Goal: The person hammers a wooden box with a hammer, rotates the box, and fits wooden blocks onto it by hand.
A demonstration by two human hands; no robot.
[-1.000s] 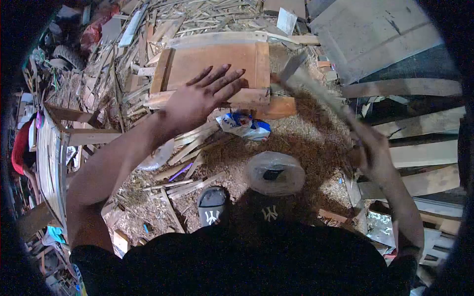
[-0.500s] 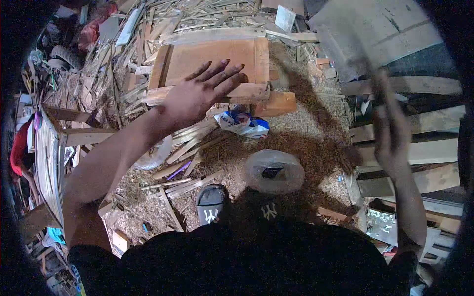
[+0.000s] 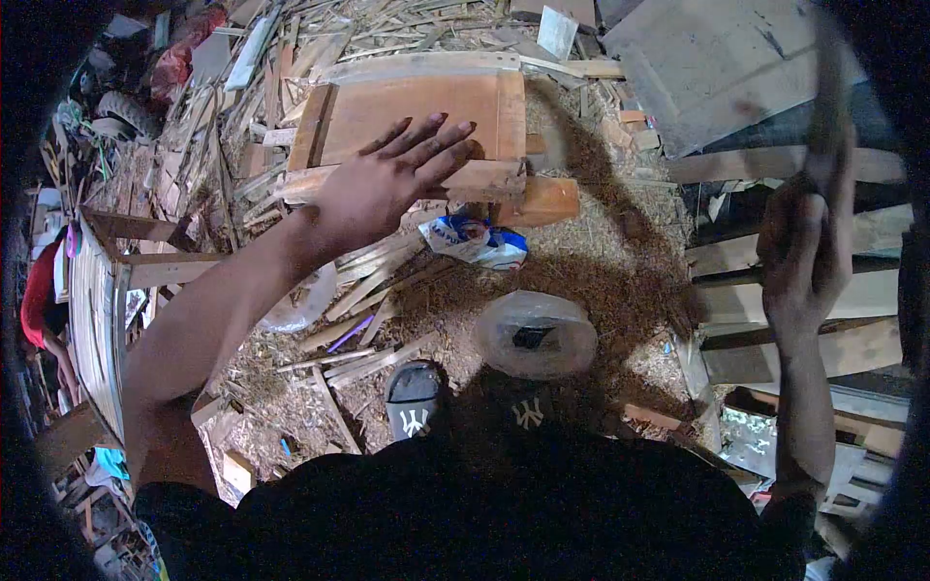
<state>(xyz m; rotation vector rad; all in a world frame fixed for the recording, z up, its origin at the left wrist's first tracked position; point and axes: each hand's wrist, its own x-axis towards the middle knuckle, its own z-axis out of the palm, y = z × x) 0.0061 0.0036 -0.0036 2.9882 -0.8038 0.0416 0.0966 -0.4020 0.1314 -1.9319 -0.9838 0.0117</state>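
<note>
My left hand (image 3: 392,179) has its fingers stretched out over the near edge of a framed wooden panel (image 3: 417,116), which lies flat on the ground. Whether the palm presses on the wood I cannot tell. At the right, my right hand (image 3: 806,242) is closed around a long, dark, blade-like tool (image 3: 826,107) that points away from me; motion blurs its far end. Just in front of the panel lie an orange-brown board (image 3: 541,201) and a crumpled blue and white plastic bag (image 3: 475,244).
Wood scraps (image 3: 373,276) and shavings cover the ground. A clear plastic container (image 3: 538,334) lies near my sandals (image 3: 414,397). Slatted boards (image 3: 814,290) and a large grey sheet (image 3: 727,68) are on the right. A person in a red sleeve (image 3: 41,295) is at far left.
My right hand has moved right and slightly away from me, swinging the blade-like tool rightward with it. My left hand has stayed almost still over the panel.
</note>
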